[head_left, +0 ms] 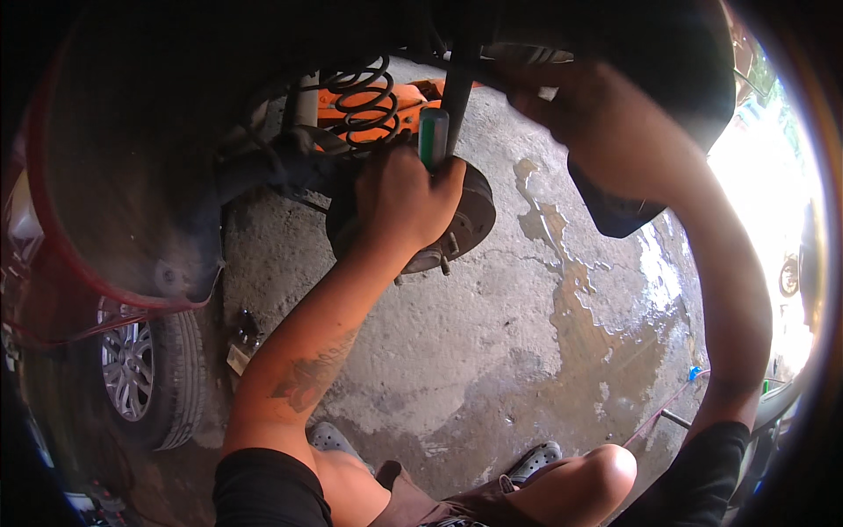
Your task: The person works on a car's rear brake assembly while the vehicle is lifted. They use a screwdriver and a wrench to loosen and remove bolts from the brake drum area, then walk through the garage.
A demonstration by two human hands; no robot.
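In the head view my left hand (404, 198) is closed on a tool with a green and clear handle (432, 133), which points upward beside the dark strut (458, 97). The hand is over the brake hub (468, 220), whose studs point outward. A black coil spring (369, 101) stands behind, to the left. My right hand (606, 132) is raised in the shadowed wheel well (650, 44) at the upper right, fingers curled by a dark bar (479, 72); it is blurred, and what it holds is hard to make out.
A red car bumper (53, 307) borders the left, with a detached wheel (154, 378) below it. An orange jack (408, 104) lies behind the spring. The cracked concrete floor (413, 342) has wet patches. A thin hose (659, 410) runs at the lower right.
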